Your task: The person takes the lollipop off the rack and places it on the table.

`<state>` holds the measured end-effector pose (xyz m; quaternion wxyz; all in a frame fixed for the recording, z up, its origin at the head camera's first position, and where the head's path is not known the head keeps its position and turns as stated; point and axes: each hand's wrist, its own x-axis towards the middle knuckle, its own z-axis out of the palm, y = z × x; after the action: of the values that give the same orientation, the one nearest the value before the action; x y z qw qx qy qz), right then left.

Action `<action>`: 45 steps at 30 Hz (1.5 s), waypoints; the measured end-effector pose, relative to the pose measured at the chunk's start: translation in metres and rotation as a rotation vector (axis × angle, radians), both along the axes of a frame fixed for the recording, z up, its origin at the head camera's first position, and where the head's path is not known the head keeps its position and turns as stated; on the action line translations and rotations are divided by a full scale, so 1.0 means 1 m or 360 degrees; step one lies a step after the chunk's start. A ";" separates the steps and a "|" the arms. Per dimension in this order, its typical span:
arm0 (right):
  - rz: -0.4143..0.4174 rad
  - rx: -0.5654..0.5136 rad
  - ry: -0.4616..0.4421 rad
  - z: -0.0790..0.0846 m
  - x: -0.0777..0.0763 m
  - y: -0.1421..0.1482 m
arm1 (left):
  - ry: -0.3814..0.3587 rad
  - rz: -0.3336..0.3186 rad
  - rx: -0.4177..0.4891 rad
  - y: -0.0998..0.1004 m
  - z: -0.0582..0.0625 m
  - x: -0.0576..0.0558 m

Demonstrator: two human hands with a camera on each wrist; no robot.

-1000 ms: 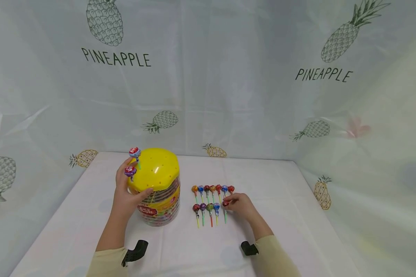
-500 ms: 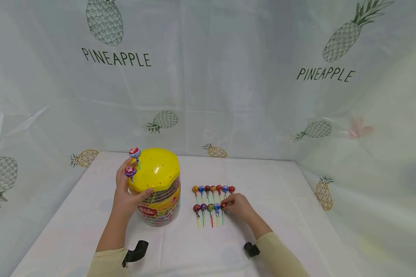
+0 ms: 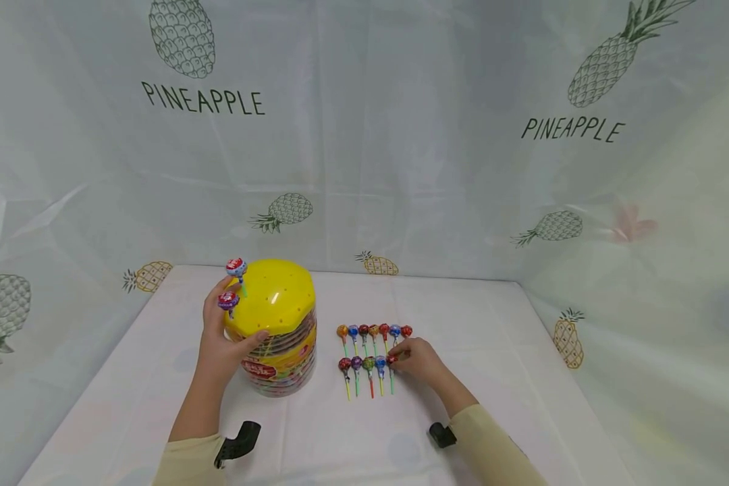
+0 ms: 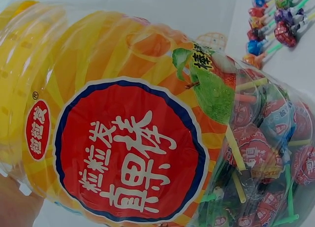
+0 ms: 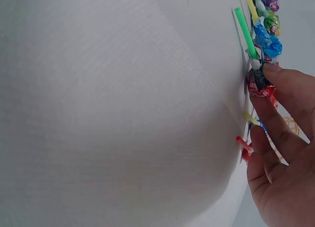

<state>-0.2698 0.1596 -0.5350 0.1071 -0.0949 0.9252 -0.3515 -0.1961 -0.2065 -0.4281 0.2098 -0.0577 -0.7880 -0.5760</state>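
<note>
My left hand (image 3: 221,345) grips the side of a clear jar (image 3: 285,364) full of wrapped lollipops, its thumb near the yellow lid (image 3: 276,293). Two lollipops stand up from the lid's left edge: a light blue and red one (image 3: 236,268) and a purple one (image 3: 228,301). At the right end of the near row, my right hand (image 3: 422,361) pinches a red-wrapped lollipop (image 5: 262,84) by its head, between thumb and index finger. Its green stick points toward me. Beside it lies a blue lollipop (image 3: 381,364). The jar's orange label (image 4: 128,148) fills the left wrist view.
Several lollipops lie in two rows on the white tablecloth (image 3: 352,445), heads away from me. An orange one (image 3: 342,331) starts the far row; a dark red one (image 3: 344,364) starts the near row. A pineapple-print curtain (image 3: 376,155) hangs behind the table.
My right hand has moved the red lollipop slightly left and down, close to the blue one in the near row. The left hand and jar have stayed in place.
</note>
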 end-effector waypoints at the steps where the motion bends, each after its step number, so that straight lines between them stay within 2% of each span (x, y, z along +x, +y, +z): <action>1: 0.0001 -0.0001 -0.0003 0.000 0.000 0.000 | 0.0002 0.0001 -0.0003 0.000 0.000 0.000; 11: -0.0023 0.0005 -0.0004 0.001 0.001 0.000 | 0.0018 0.0006 -0.0024 0.000 -0.001 0.000; 15: -0.0062 0.0002 0.0008 0.011 0.004 0.000 | 0.0015 0.0003 -0.0026 0.000 0.000 0.000; 20: -0.0059 -0.0127 0.0174 0.041 0.007 -0.006 | 0.0007 0.0002 -0.0019 0.000 0.000 0.001; 28: 0.0071 -0.0408 0.0575 0.111 0.009 -0.022 | 0.0016 0.0017 -0.0018 0.001 0.001 0.002; 34: 0.0166 -0.0698 0.0731 0.151 0.014 -0.047 | 0.0013 0.0030 0.0039 0.006 0.002 0.006; 39: 0.0359 -0.0895 0.0783 0.173 0.023 -0.078 | 0.0023 0.0076 0.0046 0.011 0.001 0.010; 45: 0.0529 -0.0918 0.0754 0.180 0.030 -0.117 | 0.0036 0.0101 0.0036 0.013 0.000 0.014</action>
<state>-0.2397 0.0423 -0.3545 -0.0846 -0.3476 0.7598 -0.5430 -0.1820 -0.1939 -0.4286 0.2376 -0.0369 -0.7804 -0.5772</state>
